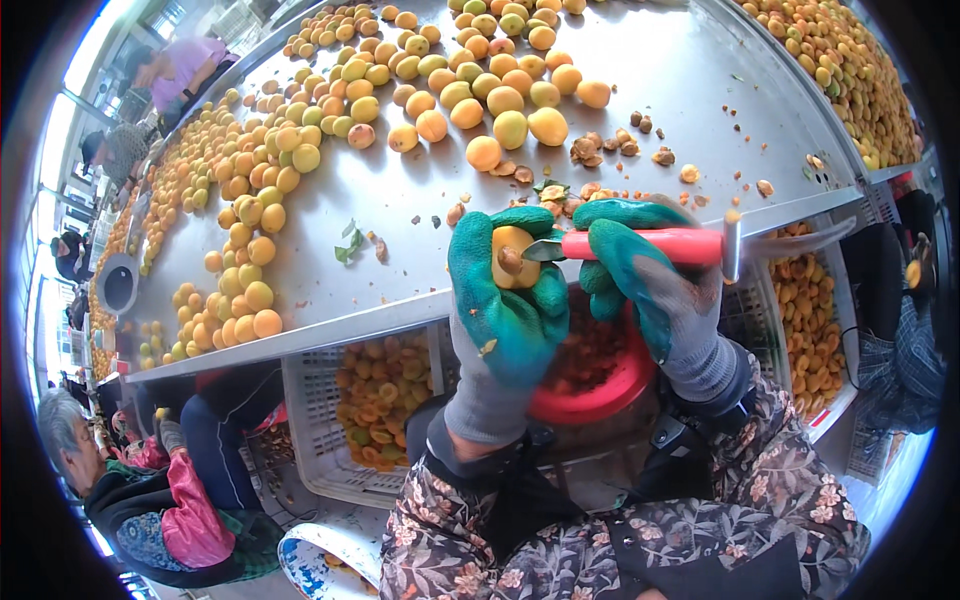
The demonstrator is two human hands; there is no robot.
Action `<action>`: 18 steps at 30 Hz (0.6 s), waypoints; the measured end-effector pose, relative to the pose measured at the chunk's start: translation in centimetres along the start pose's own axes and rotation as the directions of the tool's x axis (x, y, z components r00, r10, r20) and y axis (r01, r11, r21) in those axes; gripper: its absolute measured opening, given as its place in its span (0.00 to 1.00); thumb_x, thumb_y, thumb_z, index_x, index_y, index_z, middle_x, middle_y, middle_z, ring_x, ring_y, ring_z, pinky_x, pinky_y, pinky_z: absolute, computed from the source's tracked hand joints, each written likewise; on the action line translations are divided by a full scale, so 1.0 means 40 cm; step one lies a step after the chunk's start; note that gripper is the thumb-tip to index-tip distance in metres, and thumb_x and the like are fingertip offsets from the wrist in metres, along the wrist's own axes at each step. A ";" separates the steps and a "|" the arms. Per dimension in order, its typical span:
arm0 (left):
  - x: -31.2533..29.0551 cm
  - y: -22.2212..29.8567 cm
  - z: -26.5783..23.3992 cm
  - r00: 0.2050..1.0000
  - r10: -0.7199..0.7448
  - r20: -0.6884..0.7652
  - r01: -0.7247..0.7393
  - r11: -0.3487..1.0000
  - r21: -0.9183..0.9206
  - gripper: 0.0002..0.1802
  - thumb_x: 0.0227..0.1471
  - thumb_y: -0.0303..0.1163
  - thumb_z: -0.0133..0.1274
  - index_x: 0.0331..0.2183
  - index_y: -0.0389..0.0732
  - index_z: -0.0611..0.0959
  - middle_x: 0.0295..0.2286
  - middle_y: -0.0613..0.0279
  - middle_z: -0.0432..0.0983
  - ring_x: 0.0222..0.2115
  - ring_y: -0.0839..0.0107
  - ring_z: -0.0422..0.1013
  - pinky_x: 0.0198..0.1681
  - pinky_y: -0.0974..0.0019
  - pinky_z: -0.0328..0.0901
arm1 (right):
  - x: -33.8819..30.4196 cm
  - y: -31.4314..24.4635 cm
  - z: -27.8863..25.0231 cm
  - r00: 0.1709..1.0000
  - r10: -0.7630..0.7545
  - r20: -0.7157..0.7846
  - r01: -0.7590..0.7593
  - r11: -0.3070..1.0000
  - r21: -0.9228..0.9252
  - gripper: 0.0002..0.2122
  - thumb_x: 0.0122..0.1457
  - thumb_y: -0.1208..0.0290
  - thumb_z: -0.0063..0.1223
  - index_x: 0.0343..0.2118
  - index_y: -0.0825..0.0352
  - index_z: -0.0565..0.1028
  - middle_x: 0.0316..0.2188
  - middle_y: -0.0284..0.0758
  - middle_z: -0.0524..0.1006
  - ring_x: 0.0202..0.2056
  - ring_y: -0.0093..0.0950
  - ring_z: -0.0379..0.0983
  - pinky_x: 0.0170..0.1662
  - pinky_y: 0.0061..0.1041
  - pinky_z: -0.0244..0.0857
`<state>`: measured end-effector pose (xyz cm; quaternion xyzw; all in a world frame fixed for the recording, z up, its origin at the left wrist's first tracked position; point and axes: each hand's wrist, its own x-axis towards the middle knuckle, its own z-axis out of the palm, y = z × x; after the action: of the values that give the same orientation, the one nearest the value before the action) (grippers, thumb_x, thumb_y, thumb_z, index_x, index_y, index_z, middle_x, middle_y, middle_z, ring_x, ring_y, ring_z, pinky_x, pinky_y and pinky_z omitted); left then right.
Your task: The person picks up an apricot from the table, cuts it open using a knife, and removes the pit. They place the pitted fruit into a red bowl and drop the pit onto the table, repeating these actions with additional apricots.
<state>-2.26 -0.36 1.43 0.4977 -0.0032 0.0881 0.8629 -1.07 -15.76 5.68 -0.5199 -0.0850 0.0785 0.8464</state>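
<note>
My left hand (510, 300), in a green-coated grey glove, holds a cut apricot (509, 255) with its brown pit (510, 260) showing in the flesh. My right hand (650, 270), gloved the same way, is closed around the red handle of a small knife (650, 246). The short blade points left and touches the apricot's edge near the pit. Below the hands, partly hidden by them, stands a red tub (600, 400) with small reddish-brown pieces inside. Loose pits (587, 150) and scraps lie on the metal table (660, 90) just beyond.
Whole apricots (500, 100) spread across the table's far and left parts. White crates of cut apricots flank me, one at left (300, 400), one at right (850, 370). A white bucket (300, 550) stands lower left. A person (150, 500) sits at left; others are beyond.
</note>
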 end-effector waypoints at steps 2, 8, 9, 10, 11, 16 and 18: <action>-0.008 0.001 0.016 0.995 0.092 -0.041 -0.086 0.989 0.116 0.13 0.61 0.29 0.43 0.47 0.36 0.71 0.40 0.58 0.71 0.33 0.76 0.69 0.31 0.75 0.68 | -0.002 0.016 0.006 1.000 0.008 -0.014 -0.006 0.994 0.110 0.15 0.57 0.78 0.59 0.47 0.74 0.73 0.36 0.37 0.79 0.32 0.20 0.76 0.30 0.15 0.69; -0.011 0.010 0.049 0.953 0.250 -0.169 -0.191 0.934 0.303 0.11 0.58 0.20 0.44 0.44 0.34 0.71 0.34 0.60 0.71 0.28 0.77 0.68 0.27 0.77 0.66 | 0.010 0.075 0.039 0.994 -0.089 -0.068 0.093 0.994 0.049 0.14 0.57 0.77 0.58 0.46 0.72 0.73 0.36 0.38 0.79 0.29 0.21 0.76 0.25 0.18 0.71; -0.008 0.008 0.045 0.944 0.290 -0.156 -0.215 0.901 0.376 0.11 0.57 0.19 0.44 0.44 0.33 0.71 0.33 0.59 0.72 0.28 0.76 0.69 0.28 0.75 0.66 | 0.015 0.080 0.039 0.996 -0.050 -0.069 0.057 0.993 0.101 0.13 0.58 0.77 0.57 0.45 0.72 0.73 0.36 0.38 0.79 0.28 0.21 0.76 0.24 0.19 0.70; -0.006 0.007 0.038 0.938 0.324 -0.123 -0.235 0.856 0.460 0.11 0.57 0.19 0.44 0.44 0.33 0.71 0.32 0.59 0.72 0.28 0.74 0.70 0.29 0.74 0.66 | 0.029 0.083 0.029 0.999 0.051 -0.003 -0.049 0.975 0.216 0.13 0.58 0.75 0.57 0.45 0.71 0.73 0.37 0.38 0.78 0.27 0.21 0.75 0.23 0.19 0.69; -0.005 0.005 0.029 0.927 0.367 -0.077 -0.272 0.799 0.536 0.12 0.56 0.18 0.43 0.43 0.33 0.71 0.32 0.58 0.73 0.28 0.73 0.71 0.30 0.73 0.67 | 0.043 0.082 0.020 0.987 0.145 0.075 -0.162 0.933 0.320 0.12 0.59 0.74 0.56 0.45 0.71 0.73 0.38 0.39 0.78 0.26 0.21 0.75 0.23 0.19 0.69; 0.008 -0.018 -0.024 0.908 0.418 0.041 -0.341 0.676 0.653 0.22 0.54 0.19 0.48 0.50 0.33 0.65 0.37 0.53 0.74 0.33 0.67 0.73 0.36 0.69 0.70 | 0.041 0.086 0.008 0.986 0.133 0.097 -0.145 0.981 0.133 0.12 0.57 0.72 0.59 0.43 0.71 0.76 0.30 0.35 0.78 0.27 0.22 0.74 0.24 0.20 0.68; 0.006 -0.030 -0.034 0.760 0.602 0.243 -0.543 0.384 0.747 0.23 0.56 0.22 0.47 0.53 0.35 0.62 0.40 0.51 0.74 0.38 0.65 0.73 0.40 0.65 0.71 | 0.043 0.081 0.010 0.960 -0.188 0.208 0.207 0.975 -0.074 0.13 0.55 0.71 0.61 0.41 0.71 0.77 0.31 0.35 0.79 0.29 0.23 0.75 0.29 0.23 0.70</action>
<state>-1.95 0.24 -0.28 0.7850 -0.1065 0.3888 0.4705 0.36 -13.58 3.06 -0.5380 -0.2246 0.0411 0.8114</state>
